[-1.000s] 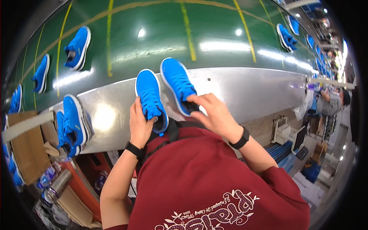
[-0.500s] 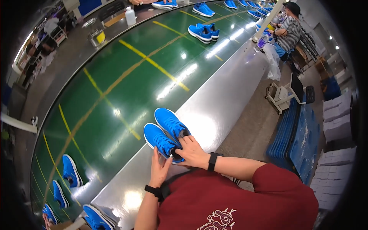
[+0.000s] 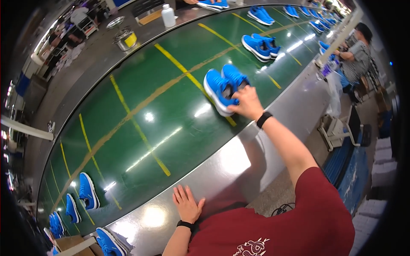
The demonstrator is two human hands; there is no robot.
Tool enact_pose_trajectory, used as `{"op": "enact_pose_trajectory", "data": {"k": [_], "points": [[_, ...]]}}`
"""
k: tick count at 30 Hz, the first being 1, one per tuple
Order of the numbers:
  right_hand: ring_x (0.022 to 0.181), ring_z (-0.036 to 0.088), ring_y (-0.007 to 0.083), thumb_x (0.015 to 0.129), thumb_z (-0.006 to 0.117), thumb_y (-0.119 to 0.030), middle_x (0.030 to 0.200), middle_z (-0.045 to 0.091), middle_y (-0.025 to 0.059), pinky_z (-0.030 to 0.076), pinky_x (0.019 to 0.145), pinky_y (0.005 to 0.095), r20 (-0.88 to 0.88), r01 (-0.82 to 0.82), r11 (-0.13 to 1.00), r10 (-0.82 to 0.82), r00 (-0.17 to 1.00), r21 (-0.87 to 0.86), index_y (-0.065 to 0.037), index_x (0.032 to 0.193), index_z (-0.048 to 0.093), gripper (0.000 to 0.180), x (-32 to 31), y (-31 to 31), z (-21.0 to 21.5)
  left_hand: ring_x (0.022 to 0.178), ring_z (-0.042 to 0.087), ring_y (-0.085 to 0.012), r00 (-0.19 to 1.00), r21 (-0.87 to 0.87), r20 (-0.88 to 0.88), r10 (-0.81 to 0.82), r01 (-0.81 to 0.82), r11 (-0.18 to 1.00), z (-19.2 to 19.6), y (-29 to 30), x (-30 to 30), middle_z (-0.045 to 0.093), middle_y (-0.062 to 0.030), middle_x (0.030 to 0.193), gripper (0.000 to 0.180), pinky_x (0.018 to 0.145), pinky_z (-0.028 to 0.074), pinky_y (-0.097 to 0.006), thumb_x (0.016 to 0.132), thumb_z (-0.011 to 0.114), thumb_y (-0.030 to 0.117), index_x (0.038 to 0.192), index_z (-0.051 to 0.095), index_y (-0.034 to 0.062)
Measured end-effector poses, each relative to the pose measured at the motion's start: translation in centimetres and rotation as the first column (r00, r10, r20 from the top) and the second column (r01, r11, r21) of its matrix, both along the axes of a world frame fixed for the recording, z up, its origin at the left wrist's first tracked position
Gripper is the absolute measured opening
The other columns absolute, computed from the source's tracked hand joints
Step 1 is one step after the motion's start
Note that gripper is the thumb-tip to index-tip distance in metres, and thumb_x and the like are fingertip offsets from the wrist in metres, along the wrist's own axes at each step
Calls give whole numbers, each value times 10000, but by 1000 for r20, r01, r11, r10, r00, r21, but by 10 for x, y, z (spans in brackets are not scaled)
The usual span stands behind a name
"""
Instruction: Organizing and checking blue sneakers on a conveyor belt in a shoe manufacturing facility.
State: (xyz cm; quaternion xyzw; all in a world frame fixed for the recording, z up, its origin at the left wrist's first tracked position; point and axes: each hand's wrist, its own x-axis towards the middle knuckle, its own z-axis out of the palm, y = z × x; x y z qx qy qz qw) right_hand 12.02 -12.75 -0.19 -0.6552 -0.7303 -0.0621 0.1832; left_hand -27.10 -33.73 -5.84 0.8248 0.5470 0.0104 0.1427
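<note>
A pair of blue sneakers (image 3: 217, 88) with white soles is over the green conveyor belt (image 3: 188, 115), at one of its yellow cross lines. My right hand (image 3: 248, 103) grips both at their heel ends, the fingers closed at the openings. Whether the soles touch the belt I cannot tell. Palm down on the shiny metal ledge (image 3: 230, 187) in front of me, my left hand (image 3: 188, 205) has its fingers stretched out and holds nothing.
Farther up the belt stands another blue pair (image 3: 259, 48), with more beyond. Single sneakers (image 3: 88, 192) lie at the lower left. Across the belt are a white bottle (image 3: 168, 16) and a metal pot (image 3: 126, 39). At the far right, a person in stripes (image 3: 358, 57) works beside a pole.
My right hand has carried the sneakers from the metal ledge up and away over the belt. My left hand has let go of them and now lies flat on the ledge.
</note>
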Motion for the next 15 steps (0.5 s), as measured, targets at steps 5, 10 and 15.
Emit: {"op": "enact_pose_trajectory", "data": {"k": [5, 10, 15], "points": [[1045, 520, 300, 684, 732, -474, 1100, 593, 79, 387, 867, 467, 150, 74, 997, -78, 986, 29, -218, 980, 689, 394, 31, 90, -19, 1361, 199, -446, 989, -17, -56, 139, -141, 990, -3, -10, 1, 280, -289, 1434, 828, 1092, 151, -563, 809, 565, 557, 1353, 371, -36], [1137, 443, 425, 839, 624, -439, 1198, 532, 217, 350, 996, 487, 280, 190, 982, -184, 942, 8, -110, 1101, 609, 421, 98, 105, -63, 1374, 224, -393, 999, -61, 24, 45, -44, 997, 2, 7, 18, 312, -235, 1444, 800, 1106, 162, -515, 817, 531, 587, 1367, 391, 23], [1266, 341, 466, 854, 604, -455, 1364, 421, 232, 304, 1052, 502, 287, 254, 957, -206, 936, -142, -156, 1238, 509, 496, 103, 115, -65, 1386, 217, -371, 992, -27, 70, 109, -108, 994, 2, 2, 23, 306, -217, 1455, 773, 1117, 157, -492, 826, 522, 580, 1371, 397, 45]]}}
